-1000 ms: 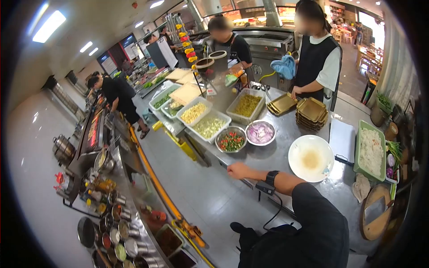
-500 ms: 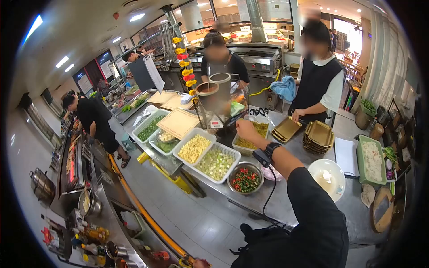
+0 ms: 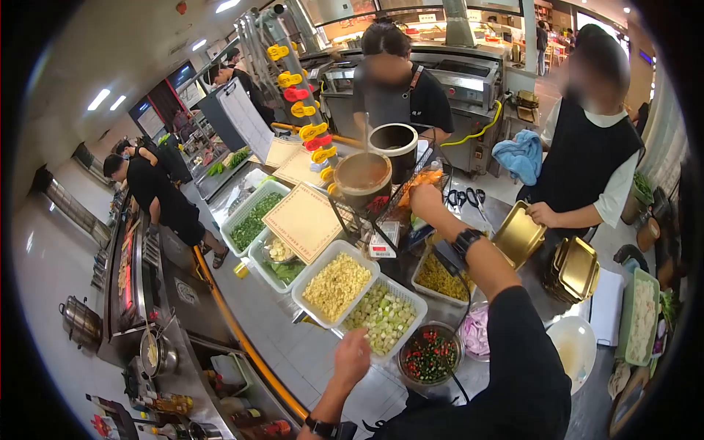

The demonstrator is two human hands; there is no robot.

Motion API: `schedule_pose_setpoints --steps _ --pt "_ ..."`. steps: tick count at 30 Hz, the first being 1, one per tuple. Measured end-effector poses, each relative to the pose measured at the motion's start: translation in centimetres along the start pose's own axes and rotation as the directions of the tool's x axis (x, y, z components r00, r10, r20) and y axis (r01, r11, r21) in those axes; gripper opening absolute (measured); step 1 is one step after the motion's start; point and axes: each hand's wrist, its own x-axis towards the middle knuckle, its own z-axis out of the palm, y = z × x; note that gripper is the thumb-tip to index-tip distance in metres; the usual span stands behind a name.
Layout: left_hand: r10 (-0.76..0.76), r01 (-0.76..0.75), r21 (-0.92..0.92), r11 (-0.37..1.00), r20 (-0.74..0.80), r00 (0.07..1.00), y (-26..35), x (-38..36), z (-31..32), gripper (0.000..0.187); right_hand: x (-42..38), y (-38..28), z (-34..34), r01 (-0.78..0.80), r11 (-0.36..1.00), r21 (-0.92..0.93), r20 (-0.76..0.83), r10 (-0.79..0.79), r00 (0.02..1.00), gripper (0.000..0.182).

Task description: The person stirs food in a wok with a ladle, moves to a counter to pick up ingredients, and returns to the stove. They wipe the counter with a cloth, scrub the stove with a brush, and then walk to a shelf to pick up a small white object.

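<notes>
Stainless steel counter [image 3: 323,352] fills the middle of my view of a busy canteen kitchen, and I take the white tray of diced pale green vegetable [image 3: 383,318] on it as my landmark. My left hand [image 3: 353,356] hovers just at the near edge of that tray, fingers curled loosely downward; I cannot tell whether it holds anything. My right hand [image 3: 427,199] is stretched well beyond the tray, up at a wire rack [image 3: 396,209], its fingers closed around something orange that I cannot identify; a black watch [image 3: 466,240] sits on that wrist. Touching the tray's left side is a white tray of yellow corn [image 3: 336,286]. Just right of the tray stands a steel bowl of chopped red and green chillies [image 3: 430,356], and beyond that bowl a bowl of sliced red onion [image 3: 477,331]. Behind the tray, past a wooden board [image 3: 304,221], a brown pot of broth [image 3: 364,176] and a dark pot [image 3: 396,143] stand at the rack. Far right of the tray, a co-worker's hand [image 3: 541,214] holds a gold tray [image 3: 518,235] tilted, near a stack of gold trays [image 3: 576,268]. Another person in a black apron stands behind the pots.
</notes>
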Motion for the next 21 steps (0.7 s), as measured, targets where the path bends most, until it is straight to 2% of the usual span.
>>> schedule_pose_setpoints --steps 2,3,4,6,8,9,12,13,16,17,20,21 --pt "0.334 -0.336 0.031 0.941 0.062 0.941 3.5 6.5 1.2 0.032 -0.5 -0.5 -0.8 -0.089 0.988 0.123 0.004 0.09 0.996 0.017" --pt "0.402 -0.41 0.037 0.911 0.129 0.906 4.4 9.4 2.5 0.031 -1.1 -0.6 -1.2 -0.142 0.974 0.177 0.01 0.142 0.99 0.015" --pt "0.471 -0.486 0.034 0.873 0.194 0.861 5.2 11.9 3.9 0.03 -1.7 -0.4 -1.7 -0.12 0.963 0.243 -0.014 0.127 0.992 0.02" --pt "0.574 -0.599 0.111 0.793 0.192 0.796 6.2 16.4 6.8 0.033 -1.2 1.2 1.8 -0.07 0.949 0.307 -0.004 0.074 0.997 0.018" --pt "0.586 -0.618 0.193 0.763 0.2 0.785 6.9 19.5 8.9 0.035 -2.0 0.8 -0.7 -0.084 0.881 0.466 0.023 0.083 0.996 0.02" --pt "0.568 -0.612 0.161 0.774 0.251 0.784 6.2 19.9 10.1 0.041 -1.5 1.5 -0.8 -0.096 0.887 0.451 0.046 0.084 0.995 0.022" --pt "0.521 -0.634 0.33 0.699 0.372 0.768 4.9 22.2 12.5 0.045 -1.9 1.1 -2.4 -0.12 0.759 0.64 0.146 0.034 0.989 0.021" --pt "0.479 -0.613 0.33 0.718 0.405 0.779 4.4 22.5 13.1 0.049 -1.7 1.4 -1.8 -0.08 0.744 0.664 0.136 -0.014 0.991 0.019" --pt "0.299 -0.496 0.298 0.815 0.516 0.803 3.7 23.3 13.7 0.054 -2.0 1.1 -2.1 0.003 0.715 0.699 0.027 -0.031 0.999 0.02" --pt "0.219 -0.428 0.237 0.872 0.594 0.774 3.7 23.6 13.5 0.057 -2.1 0.7 -2.3 0.037 0.681 0.731 -0.046 -0.005 0.999 0.018" --pt "0.211 -0.455 0.236 0.859 0.647 0.733 3.2 24.1 13.9 0.058 -2.7 -0.5 -4.2 0.061 0.437 0.897 -0.166 0.205 0.964 0.016" --pt "0.202 -0.461 0.226 0.859 0.677 0.708 3.5 24.4 13.4 0.059 -3.4 -1.1 -5.7 0.09 0.255 0.963 -0.164 0.287 0.944 0.015"
